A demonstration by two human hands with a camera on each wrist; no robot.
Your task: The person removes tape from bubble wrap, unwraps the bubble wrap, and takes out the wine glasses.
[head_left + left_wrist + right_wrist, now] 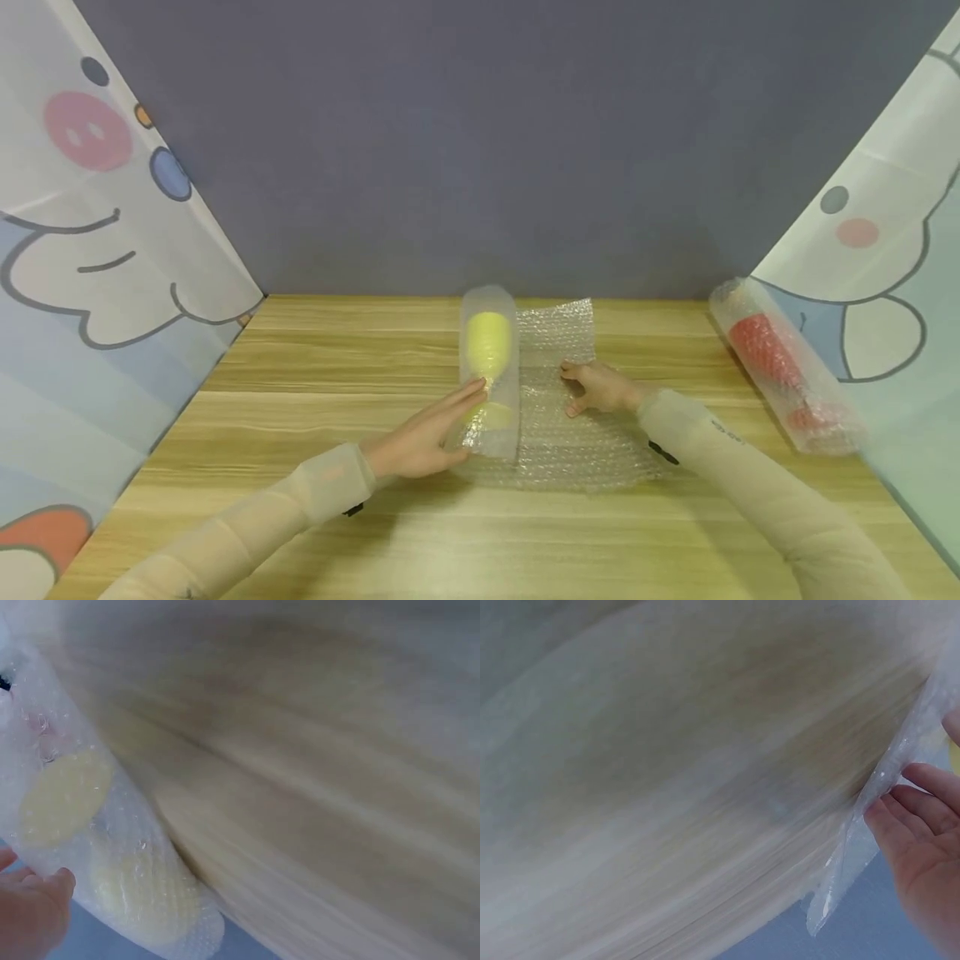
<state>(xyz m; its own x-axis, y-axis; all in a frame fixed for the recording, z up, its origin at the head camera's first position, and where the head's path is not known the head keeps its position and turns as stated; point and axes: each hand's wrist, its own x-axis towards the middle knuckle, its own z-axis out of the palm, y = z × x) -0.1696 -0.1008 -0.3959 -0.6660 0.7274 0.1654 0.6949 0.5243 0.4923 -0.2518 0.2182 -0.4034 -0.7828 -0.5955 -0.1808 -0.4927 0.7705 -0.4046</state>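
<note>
Nearest the viewer, two pale cream sleeves [247,525] reach over a light wood-grain table [300,358], where the left hand [423,437], fingers straight and close together, rests on a yellow, narrow-waisted object [489,342] rolled in clear bubble wrap mid-table. The right hand [606,388] is at a clear bubble-wrap sheet [558,454] spread beside that roll, thumb and forefinger apart, fingertips apparently touching film, though contact is hard to confirm. One red, similarly wrapped object [772,354] lies at the table's right edge.

Yellow object [489,337]; bubble-dotted clear wrap [555,446]; red object [765,348]; wood-grained tan table [322,354]; purplish-grey wall [480,142].
</note>
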